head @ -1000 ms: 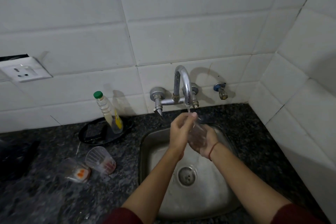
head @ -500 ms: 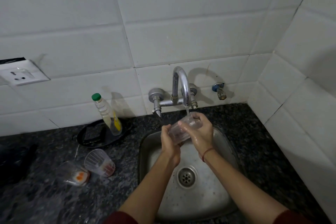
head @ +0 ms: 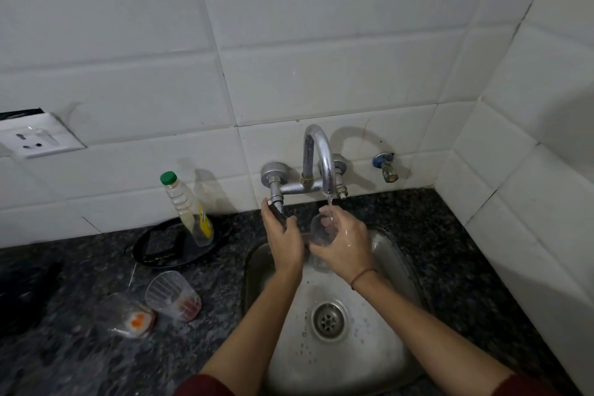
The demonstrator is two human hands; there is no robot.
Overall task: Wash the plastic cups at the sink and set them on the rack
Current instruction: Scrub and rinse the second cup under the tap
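My right hand [head: 342, 241] grips a clear plastic cup [head: 321, 230] under the thin stream from the chrome tap [head: 318, 154], above the steel sink [head: 379, 347]. My left hand [head: 284, 236] holds the tap's left lever handle [head: 277, 210], fingers curled round it. Two more clear cups lie on their sides on the dark granite counter to the left: one with red residue [head: 172, 296] and one with orange residue [head: 128, 320]. No rack is in view.
A clear bottle with a green cap [head: 186, 207] stands on a black tray [head: 160, 251] left of the sink. A wall socket [head: 32, 138] sits at far left. A small brass valve [head: 387, 167] is right of the tap. Tiled walls close the back and right.
My left hand left the cup and moved up to the tap's left handle. My right hand now holds the cup alone under the spout.
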